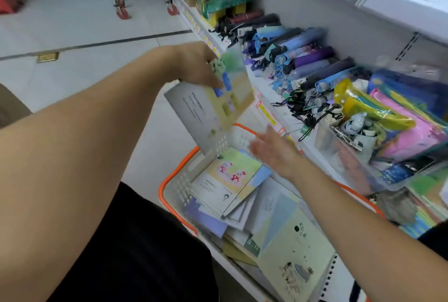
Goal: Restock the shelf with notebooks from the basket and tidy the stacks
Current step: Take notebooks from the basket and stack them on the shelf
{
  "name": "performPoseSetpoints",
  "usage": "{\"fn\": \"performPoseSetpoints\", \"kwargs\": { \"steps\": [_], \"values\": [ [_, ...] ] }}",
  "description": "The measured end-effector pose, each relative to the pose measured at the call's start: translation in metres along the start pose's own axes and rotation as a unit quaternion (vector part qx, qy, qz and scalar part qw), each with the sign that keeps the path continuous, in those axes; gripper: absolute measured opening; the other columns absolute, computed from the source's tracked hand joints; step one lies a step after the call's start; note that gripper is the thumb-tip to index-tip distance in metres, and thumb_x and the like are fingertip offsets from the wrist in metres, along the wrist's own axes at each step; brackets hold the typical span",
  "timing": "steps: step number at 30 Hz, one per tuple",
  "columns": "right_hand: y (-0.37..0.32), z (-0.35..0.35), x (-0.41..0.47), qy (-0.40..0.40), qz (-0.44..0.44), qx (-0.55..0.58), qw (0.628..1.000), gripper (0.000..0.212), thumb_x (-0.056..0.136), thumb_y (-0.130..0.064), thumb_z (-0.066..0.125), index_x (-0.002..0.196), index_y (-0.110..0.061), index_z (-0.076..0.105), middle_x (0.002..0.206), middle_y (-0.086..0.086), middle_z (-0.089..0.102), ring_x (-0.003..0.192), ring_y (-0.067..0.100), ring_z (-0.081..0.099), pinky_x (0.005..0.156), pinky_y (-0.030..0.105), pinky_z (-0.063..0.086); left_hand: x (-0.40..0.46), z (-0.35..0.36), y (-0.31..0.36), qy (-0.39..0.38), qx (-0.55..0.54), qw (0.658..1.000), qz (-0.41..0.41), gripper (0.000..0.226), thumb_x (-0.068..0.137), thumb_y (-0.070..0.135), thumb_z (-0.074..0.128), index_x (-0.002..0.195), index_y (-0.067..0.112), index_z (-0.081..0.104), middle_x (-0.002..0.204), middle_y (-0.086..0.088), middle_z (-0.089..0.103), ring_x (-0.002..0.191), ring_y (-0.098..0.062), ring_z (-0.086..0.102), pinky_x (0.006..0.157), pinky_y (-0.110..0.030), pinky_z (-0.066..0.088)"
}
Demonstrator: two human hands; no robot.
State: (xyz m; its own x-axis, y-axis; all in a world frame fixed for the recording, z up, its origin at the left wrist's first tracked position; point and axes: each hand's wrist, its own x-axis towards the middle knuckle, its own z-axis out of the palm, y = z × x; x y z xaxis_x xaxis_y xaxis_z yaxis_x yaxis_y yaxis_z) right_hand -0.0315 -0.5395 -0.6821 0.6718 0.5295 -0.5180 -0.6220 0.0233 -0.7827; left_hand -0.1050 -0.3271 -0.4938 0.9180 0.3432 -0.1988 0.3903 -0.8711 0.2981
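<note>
My left hand grips a pale green and grey notebook by its upper edge, lifted above the basket and blurred by motion. Below it stands a white basket with an orange rim holding several notebooks; the top one shows two small bears. A larger pale green spiral notebook lies at the basket's near end. My right hand hovers over the basket's far side with fingers spread and straight, holding nothing.
The white shelf on the right carries rows of folded umbrellas and plastic-wrapped colourful packs in a clear bin. Yellow price tags line its front edge. A trolley with red wheels stands on the tiled floor beyond.
</note>
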Motion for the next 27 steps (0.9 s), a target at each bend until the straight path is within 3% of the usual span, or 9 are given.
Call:
{"fn": "performPoseSetpoints", "kwargs": {
  "steps": [3,7,9,13,17,19,21,24,27],
  "values": [
    [0.055,-0.006,0.012,0.092,0.111,-0.188,0.971,0.043,0.094,-0.024,0.068,0.128,-0.001,0.055,0.123,0.021,0.054,0.102,0.034,0.062,0.081,0.036,0.058,0.001,-0.005,0.007,0.066,0.108,0.992,0.012,0.042,0.085,0.035,0.07,0.113,0.004,0.064,0.112,-0.018,0.063,0.096,-0.033,0.057,0.075,-0.032,0.044],
    [0.067,0.009,0.025,0.156,0.135,-0.17,0.964,0.044,0.093,-0.01,0.067,0.132,0.006,0.055,0.139,0.022,0.052,0.117,0.04,0.059,0.096,0.046,0.053,0.0,-0.004,0.002,0.011,0.102,0.995,0.001,0.044,0.085,0.04,0.07,0.113,0.006,0.064,0.108,-0.013,0.065,0.093,-0.032,0.063,0.082,-0.039,0.054],
    [0.063,0.016,0.032,0.172,0.162,-0.142,0.961,0.038,0.093,-0.007,0.066,0.128,0.002,0.056,0.129,0.02,0.055,0.115,0.038,0.058,0.089,0.041,0.053,0.0,-0.004,0.0,0.004,0.11,0.994,0.003,0.044,0.085,0.041,0.071,0.113,0.008,0.064,0.105,-0.011,0.065,0.092,-0.032,0.063,0.085,-0.043,0.055],
    [0.07,0.027,0.038,0.161,0.222,-0.117,0.955,0.016,0.094,-0.018,0.066,0.105,-0.014,0.056,0.081,0.003,0.05,0.076,0.019,0.051,0.065,0.03,0.045,0.004,-0.005,-0.007,-0.006,0.113,0.993,-0.012,0.043,0.084,0.04,0.072,0.112,0.009,0.064,0.105,-0.01,0.065,0.091,-0.032,0.065,0.085,-0.046,0.056],
    [0.064,0.034,0.038,0.103,0.165,-0.095,0.976,0.012,0.101,-0.009,0.052,0.11,-0.006,0.06,0.098,0.011,0.068,0.082,0.026,0.066,0.08,0.043,0.056,0.01,0.001,-0.01,-0.016,0.107,0.994,-0.021,0.038,0.086,0.037,0.069,0.111,0.008,0.06,0.103,-0.009,0.063,0.093,-0.032,0.064,0.084,-0.043,0.055],
    [0.034,0.035,0.021,0.076,0.084,-0.12,0.986,0.014,0.103,-0.008,0.048,0.106,-0.007,0.061,0.093,0.011,0.068,0.066,0.021,0.068,0.061,0.035,0.058,0.013,0.003,-0.013,-0.001,0.129,0.991,-0.032,0.028,0.089,0.03,0.066,0.107,0.01,0.058,0.098,-0.009,0.058,0.092,-0.032,0.059,0.08,-0.038,0.052],
    [-0.012,0.028,0.003,0.073,0.002,-0.158,0.985,0.02,0.102,-0.009,0.051,0.118,-0.004,0.06,0.097,0.013,0.069,0.07,0.021,0.067,0.057,0.033,0.056,0.015,0.001,-0.017,0.025,0.127,0.99,-0.054,0.014,0.09,0.019,0.062,0.101,0.013,0.057,0.091,-0.007,0.055,0.087,-0.03,0.054,0.073,-0.035,0.047],
    [-0.09,0.018,-0.031,0.037,-0.071,-0.134,0.988,0.023,0.101,-0.012,0.052,0.119,-0.001,0.062,0.106,0.016,0.073,0.083,0.027,0.07,0.069,0.042,0.06,0.014,-0.004,-0.011,0.053,0.019,0.996,-0.074,0.004,0.093,0.012,0.057,0.094,0.014,0.054,0.088,-0.002,0.053,0.086,-0.023,0.05,0.072,-0.03,0.042],
    [-0.151,0.018,-0.062,0.04,-0.126,-0.093,0.987,0.019,0.1,-0.017,0.055,0.106,-0.003,0.066,0.097,0.016,0.076,0.071,0.025,0.073,0.065,0.041,0.061,0.014,-0.004,0.014,0.041,-0.339,0.937,-0.081,0.016,0.095,0.018,0.059,0.108,0.009,0.061,0.098,-0.008,0.068,0.08,-0.023,0.064,0.073,-0.034,0.057]
  ]
}}
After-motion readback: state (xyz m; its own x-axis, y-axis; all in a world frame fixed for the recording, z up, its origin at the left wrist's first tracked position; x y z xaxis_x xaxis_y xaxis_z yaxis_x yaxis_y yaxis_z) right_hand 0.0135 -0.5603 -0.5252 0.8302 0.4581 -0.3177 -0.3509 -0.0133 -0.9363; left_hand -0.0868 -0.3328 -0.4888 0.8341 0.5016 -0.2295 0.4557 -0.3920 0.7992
